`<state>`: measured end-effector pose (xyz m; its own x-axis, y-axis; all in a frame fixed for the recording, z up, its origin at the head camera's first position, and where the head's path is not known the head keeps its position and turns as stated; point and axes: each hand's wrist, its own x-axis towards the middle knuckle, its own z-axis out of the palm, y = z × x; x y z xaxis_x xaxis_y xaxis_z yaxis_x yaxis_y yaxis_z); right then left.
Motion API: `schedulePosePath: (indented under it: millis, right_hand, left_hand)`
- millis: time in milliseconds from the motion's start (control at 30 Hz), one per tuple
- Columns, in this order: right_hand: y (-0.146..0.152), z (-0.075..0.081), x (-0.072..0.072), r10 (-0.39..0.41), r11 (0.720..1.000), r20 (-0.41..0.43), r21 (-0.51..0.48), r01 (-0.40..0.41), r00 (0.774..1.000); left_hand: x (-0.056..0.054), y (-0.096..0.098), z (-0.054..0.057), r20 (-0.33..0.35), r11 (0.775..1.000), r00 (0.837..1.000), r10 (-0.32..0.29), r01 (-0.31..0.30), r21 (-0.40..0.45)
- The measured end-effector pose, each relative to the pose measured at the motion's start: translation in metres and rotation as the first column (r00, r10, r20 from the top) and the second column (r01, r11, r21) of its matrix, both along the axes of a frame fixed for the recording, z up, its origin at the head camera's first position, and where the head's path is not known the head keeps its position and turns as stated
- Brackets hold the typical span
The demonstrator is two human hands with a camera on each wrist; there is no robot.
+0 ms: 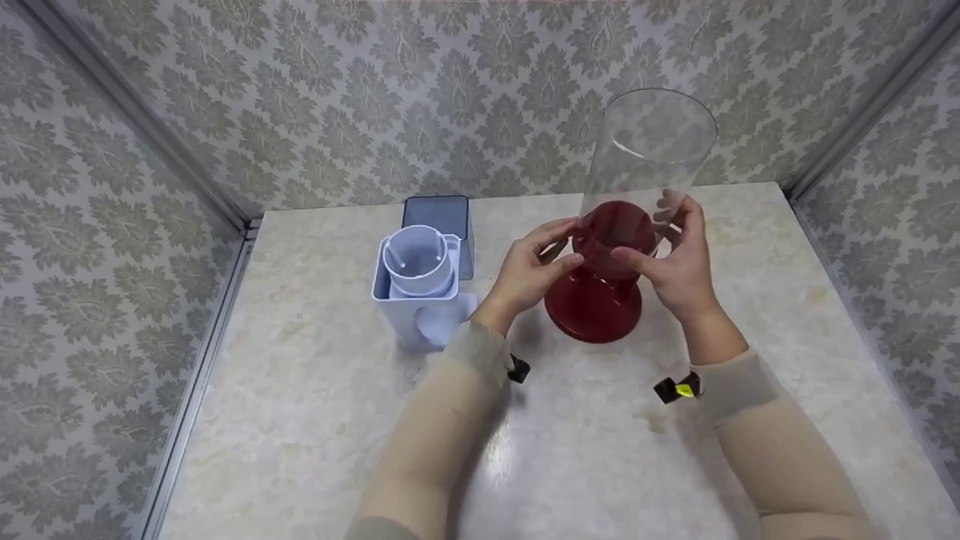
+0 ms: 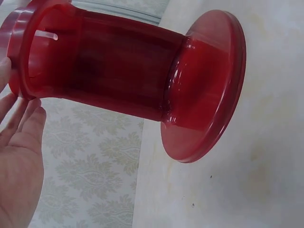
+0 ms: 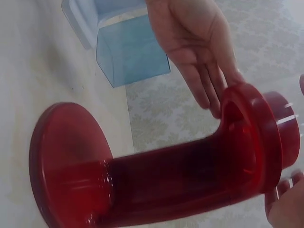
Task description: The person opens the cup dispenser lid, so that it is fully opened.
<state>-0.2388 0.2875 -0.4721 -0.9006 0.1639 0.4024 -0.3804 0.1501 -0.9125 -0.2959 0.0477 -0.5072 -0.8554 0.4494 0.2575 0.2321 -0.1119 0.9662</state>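
Left hand (image 1: 529, 270), right hand (image 1: 684, 268) flank the red stand (image 1: 592, 309), upright on the bench (image 1: 300, 390), clear tube (image 1: 646, 172) rising above its collar (image 3: 269, 137), axes roughly in line; neither hand clearly nearer. Left: fingers nearly straight, touching the collar. Right: thumb in front, fingers bent behind, holding the tube's lower end. Forearms (image 1: 439, 420) reach forward, palms inward.

A booth-like indoor enclosure; whether it belongs to a lab, a shop or an office cannot be determined. Damask-patterned wallpaper (image 1: 450, 112) covers the back and both side walls. Grey metal strips (image 1: 137, 112) trim the corners where these walls meet. A pale, marble-patterned table (image 1: 300, 420) occupies the space between, its sides close to the walls.
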Motion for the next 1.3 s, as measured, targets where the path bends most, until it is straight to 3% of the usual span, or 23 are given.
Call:
schedulePosePath:
  millis: [200,400,600,700,800,900,967,1067,1167,1300]
  right_hand:
    - [0.015,-0.001,-0.004,0.177,0.980,0.000,-0.096,-0.176,0.984]
    - [0.031,0.002,-0.011,0.368,0.918,-0.037,-0.142,-0.370,0.929]
    - [0.039,0.005,-0.015,0.451,0.877,-0.055,-0.159,-0.454,0.891]
    - [0.036,0.002,-0.013,0.456,0.866,-0.095,-0.183,-0.466,0.885]
    - [0.026,0.001,-0.007,0.375,0.892,-0.146,-0.210,-0.399,0.915]
    - [0.012,0.004,-0.002,0.222,0.934,-0.182,-0.242,-0.262,0.958]
    - [0.002,0.009,0.001,0.115,0.953,-0.188,-0.256,-0.162,0.975]
    - [-0.013,0.015,0.006,-0.019,0.974,-0.151,-0.226,-0.016,0.988]
    - [-0.025,0.019,0.010,-0.119,0.986,-0.080,-0.128,0.108,0.990]
    - [-0.037,0.017,0.014,-0.182,0.982,-0.011,-0.043,0.181,0.983]
  left_hand:
    - [0.010,0.002,-0.001,-0.038,0.996,0.995,0.091,-0.091,0.012]
    - [0.020,0.012,0.006,-0.085,0.981,0.978,0.192,-0.195,-0.020]
    - [0.025,0.019,0.012,-0.150,0.960,0.964,0.222,-0.243,-0.142]
    - [0.022,0.017,0.009,-0.170,0.954,0.964,0.206,-0.236,-0.185]
    - [0.016,0.011,0.005,-0.145,0.970,0.979,0.144,-0.169,-0.174]
    - [0.007,0.005,0.001,-0.077,0.995,0.996,0.035,-0.042,-0.095]
    - [0.000,0.003,-0.001,-0.019,0.999,0.999,-0.045,0.044,-0.030]
    - [-0.006,0.001,-0.003,0.071,0.992,0.989,-0.127,0.127,0.004]
    - [-0.008,0.001,-0.003,0.133,0.984,0.976,-0.174,0.178,-0.016]
    - [-0.005,0.002,-0.004,0.174,0.978,0.964,-0.203,0.210,-0.020]
